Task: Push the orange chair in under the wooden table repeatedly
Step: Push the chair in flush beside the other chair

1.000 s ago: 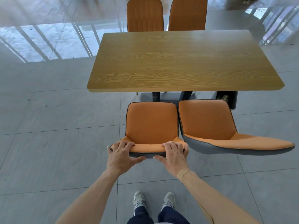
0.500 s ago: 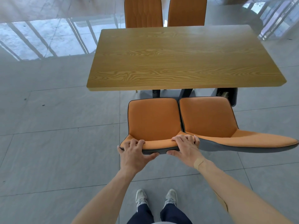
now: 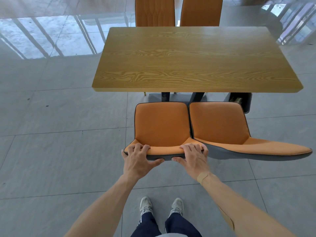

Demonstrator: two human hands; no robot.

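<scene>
Head view: both hands [image 3: 136,161] grip orange chair [image 3: 161,127] backrest.

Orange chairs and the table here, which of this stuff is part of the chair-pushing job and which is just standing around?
Part of the job:
- orange padded chair, its backrest top gripped by left hand and right hand
- rectangular wooden table

Just standing around:
- second orange chair beside it on the right
- two orange chairs at the table's far side
</scene>
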